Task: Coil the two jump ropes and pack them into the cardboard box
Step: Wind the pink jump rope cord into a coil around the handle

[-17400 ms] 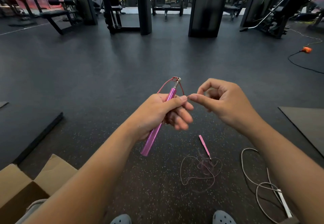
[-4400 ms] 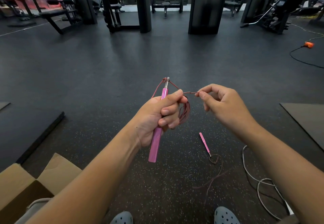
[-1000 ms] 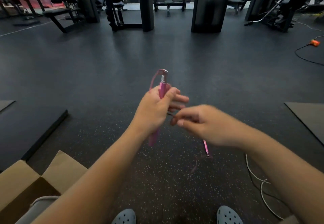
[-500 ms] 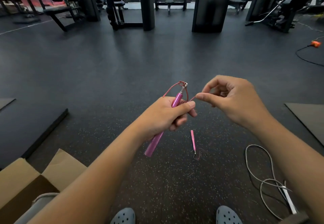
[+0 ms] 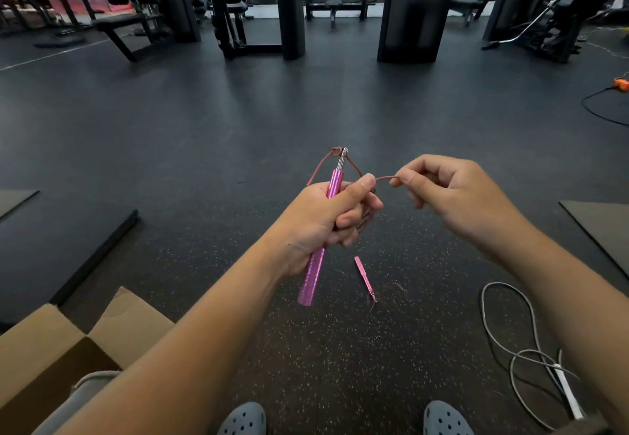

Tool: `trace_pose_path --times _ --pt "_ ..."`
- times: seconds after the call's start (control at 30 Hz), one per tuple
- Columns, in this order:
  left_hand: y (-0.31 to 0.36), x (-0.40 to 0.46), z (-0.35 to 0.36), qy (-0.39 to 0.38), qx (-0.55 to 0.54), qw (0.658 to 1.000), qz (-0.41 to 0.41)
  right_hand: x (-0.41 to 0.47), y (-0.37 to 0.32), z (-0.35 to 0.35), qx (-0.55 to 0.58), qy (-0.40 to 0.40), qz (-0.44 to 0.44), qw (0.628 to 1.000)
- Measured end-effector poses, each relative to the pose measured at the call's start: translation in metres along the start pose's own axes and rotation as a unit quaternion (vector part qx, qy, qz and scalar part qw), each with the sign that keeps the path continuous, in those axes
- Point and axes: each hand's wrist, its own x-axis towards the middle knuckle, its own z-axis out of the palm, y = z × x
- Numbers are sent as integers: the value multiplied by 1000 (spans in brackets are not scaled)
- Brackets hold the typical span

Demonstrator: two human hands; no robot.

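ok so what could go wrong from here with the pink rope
1. The second pink handle lies loose on the floor; pulling the cord in may drag or swing it.
2. The coils under the left hand could slip, since the right hand only pinches the cord.

Dim, sharp wide-angle view, edges bowed

Pink handle [image 5: 323,230] gripped in left hand [image 5: 323,220], right hand [image 5: 452,192] pinching red cord [image 5: 384,178]; second pink handle [image 5: 365,278], grey rope [image 5: 517,356], cardboard box [image 5: 51,359] on floor [image 5: 204,135].
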Motion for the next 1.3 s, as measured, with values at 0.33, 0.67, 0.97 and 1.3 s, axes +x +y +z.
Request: trace_pose_path --times 0.33,0.67,0.97,1.3 --pt "2 -1 0 -1 -100 995 -11 1 7 9 71 39 45 996" --pt "12 1 -2 -7 -409 912 -19 -3 3 33 118 -66 40 990" --pt "-6 13 -7 139 -252 953 91 -24 -10 70 -21 -320 110 941" --pt "-5 11 -6 91 374 919 90 -9 -13 27 -98 -220 81 967"
